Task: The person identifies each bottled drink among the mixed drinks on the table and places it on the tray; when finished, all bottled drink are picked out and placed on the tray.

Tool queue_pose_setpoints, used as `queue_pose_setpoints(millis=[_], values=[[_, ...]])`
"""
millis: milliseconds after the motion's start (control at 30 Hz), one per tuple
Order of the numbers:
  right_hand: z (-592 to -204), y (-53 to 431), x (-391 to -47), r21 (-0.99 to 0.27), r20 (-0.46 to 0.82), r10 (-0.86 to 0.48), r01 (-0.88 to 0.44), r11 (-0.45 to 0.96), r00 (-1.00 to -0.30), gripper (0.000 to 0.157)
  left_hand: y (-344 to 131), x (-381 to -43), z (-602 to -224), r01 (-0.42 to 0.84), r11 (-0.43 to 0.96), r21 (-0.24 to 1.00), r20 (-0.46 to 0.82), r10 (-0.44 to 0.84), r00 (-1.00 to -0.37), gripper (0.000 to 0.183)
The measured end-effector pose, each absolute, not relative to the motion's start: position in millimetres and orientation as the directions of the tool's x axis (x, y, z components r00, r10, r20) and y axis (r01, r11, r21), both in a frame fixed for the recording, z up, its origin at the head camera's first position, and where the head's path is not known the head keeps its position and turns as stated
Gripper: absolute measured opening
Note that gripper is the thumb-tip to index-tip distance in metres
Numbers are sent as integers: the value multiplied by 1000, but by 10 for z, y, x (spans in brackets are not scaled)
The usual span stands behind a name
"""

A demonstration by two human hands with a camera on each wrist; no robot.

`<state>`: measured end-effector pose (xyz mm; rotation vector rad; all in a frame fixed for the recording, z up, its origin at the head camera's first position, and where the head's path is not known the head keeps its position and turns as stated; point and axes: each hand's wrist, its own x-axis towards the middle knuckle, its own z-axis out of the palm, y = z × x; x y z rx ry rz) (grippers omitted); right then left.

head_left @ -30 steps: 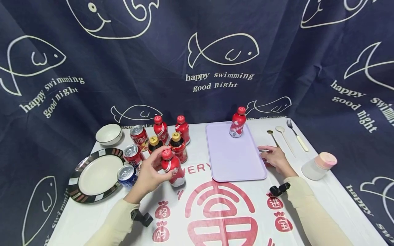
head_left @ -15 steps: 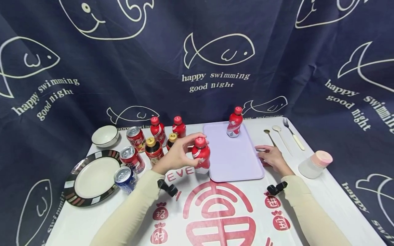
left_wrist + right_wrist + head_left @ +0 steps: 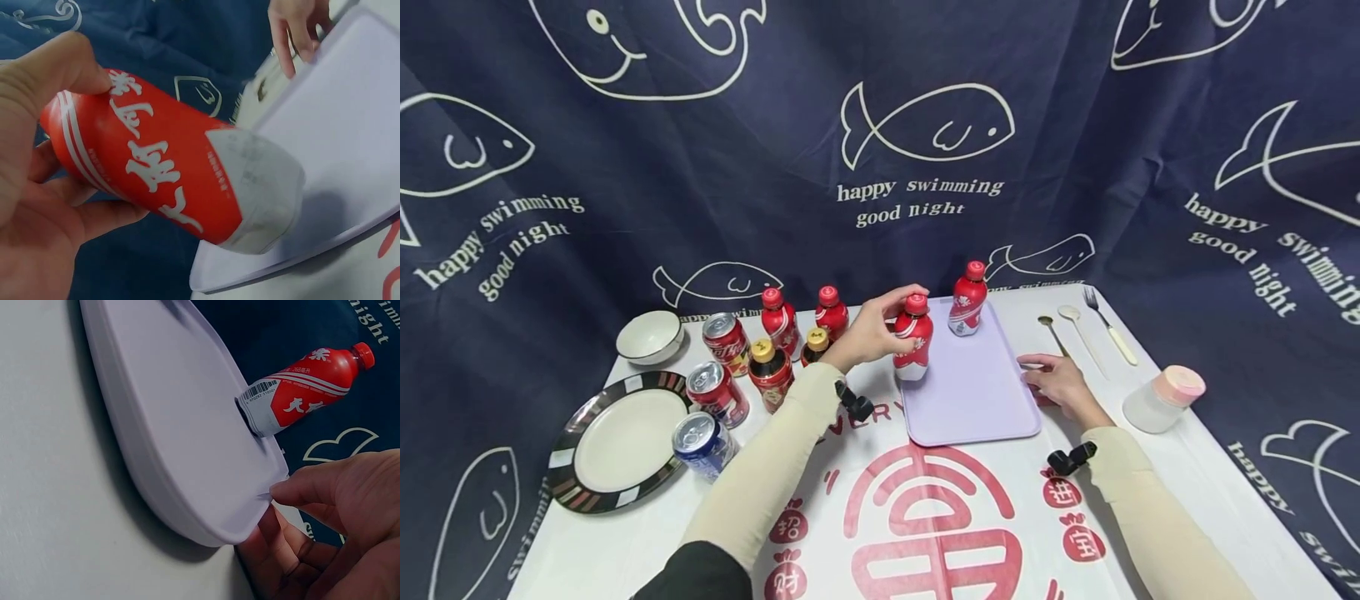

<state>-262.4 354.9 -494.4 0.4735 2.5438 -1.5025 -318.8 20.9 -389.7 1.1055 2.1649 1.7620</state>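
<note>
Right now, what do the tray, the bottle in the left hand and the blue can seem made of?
The tray: likely plastic, smooth and fairly matte, one even lilac through to its rim.
The bottle in the left hand: probably plastic, with a smooth printed covering; glass can't be ruled out.
The blue can: likely metal, given its shiny silver top.

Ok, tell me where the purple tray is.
In the head view, the purple tray lies right of centre, the right hand holding its right edge.

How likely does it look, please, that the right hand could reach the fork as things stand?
Probably yes: only two spoons lie between the right hand and the fork, though that hand must first release the tray.
</note>
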Motion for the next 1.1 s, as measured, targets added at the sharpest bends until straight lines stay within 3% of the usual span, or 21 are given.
queue_pose_setpoints(millis=[367,700,933,1100], values=[[-4948,3559,-2617,-823,-292,200,352,445,-935,43,535,-3683,-4290,375,108,920,268,523,-809,74],[-4922,3544,-2617,-828,-291,201,352,437,-935,44,636,-3747,-4078,369,131,920,257,507,-823,71],[-4926,3540,-2614,-826,-310,192,364,431,-931,44,701,-3900,-4267,330,164,930,247,386,-889,71],[-4936,3539,-2627,-824,-304,195,360,437,-932,44,740,-3968,-4412,367,175,913,297,331,-896,71]])
